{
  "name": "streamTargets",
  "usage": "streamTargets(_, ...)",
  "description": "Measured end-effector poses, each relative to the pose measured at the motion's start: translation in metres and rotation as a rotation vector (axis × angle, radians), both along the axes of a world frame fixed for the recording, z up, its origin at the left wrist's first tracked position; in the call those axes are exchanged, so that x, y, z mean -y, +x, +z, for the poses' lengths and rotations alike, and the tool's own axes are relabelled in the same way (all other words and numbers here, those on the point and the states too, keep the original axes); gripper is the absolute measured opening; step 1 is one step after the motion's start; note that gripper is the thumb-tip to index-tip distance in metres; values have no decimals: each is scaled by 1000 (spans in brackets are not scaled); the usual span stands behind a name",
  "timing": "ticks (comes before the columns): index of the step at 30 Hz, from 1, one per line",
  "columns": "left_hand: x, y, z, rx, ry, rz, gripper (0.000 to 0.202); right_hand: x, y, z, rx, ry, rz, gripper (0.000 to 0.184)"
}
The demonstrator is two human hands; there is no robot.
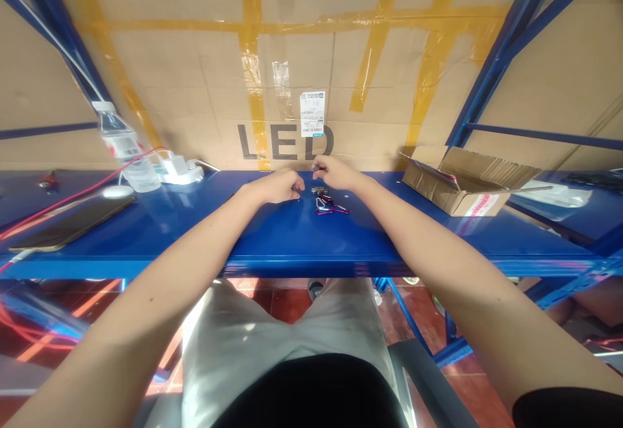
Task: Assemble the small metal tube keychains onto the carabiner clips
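Note:
My right hand [335,172] is raised a little over the blue shelf [272,237], its fingers pinching a small dark grey piece [316,167] whose kind is too small to tell. To its left, my left hand [281,186] is closed, fingers curled in near the shelf top; whatever they may hold is hidden. Between and just below the hands lies a little group of metal hardware [319,190], silver in colour. Nearer to me, small carabiners [331,209], purple-red and silver, lie in a loose cluster.
On the right stands an open cardboard box [457,188]. At left are a water bottle [127,149], a white power strip [178,170], a dark phone-like slab [73,224] and a red cable [87,191]. A large taped carton [204,91] rises behind the shelf.

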State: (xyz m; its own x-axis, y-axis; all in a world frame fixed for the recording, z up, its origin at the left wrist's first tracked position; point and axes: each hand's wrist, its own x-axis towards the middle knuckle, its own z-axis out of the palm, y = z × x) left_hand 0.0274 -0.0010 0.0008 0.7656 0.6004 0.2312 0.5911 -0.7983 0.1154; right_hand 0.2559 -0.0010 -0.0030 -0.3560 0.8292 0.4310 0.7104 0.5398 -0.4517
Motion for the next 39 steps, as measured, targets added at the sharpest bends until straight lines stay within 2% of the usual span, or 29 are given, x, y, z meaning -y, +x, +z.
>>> streamTargets(4,-1,0,2,-54,-117,-4,20,-3,0,-1,-13,25,49,20)
streamTargets(7,3,-1,4,-40,-141,37,16,-1,0,0,-11,15,87,20)
streamTargets(10,13,0,8,48,-34,58,14,1,-1,2,-24,-1,110,21)
streamTargets(13,22,2,12,156,178,20,15,3,-3,3,-42,-18,125,20)
streamTargets(16,29,6,12,187,359,7,18,4,-5,3,-93,-57,173,20)
streamTargets(18,30,9,10,176,418,13,19,4,-6,3,-129,-59,204,19)
streamTargets(31,25,12,4,166,481,-57,24,7,-7,7,-184,-47,250,17)
streamTargets(39,23,14,3,107,501,-16,29,10,-7,9,-189,-66,234,16)
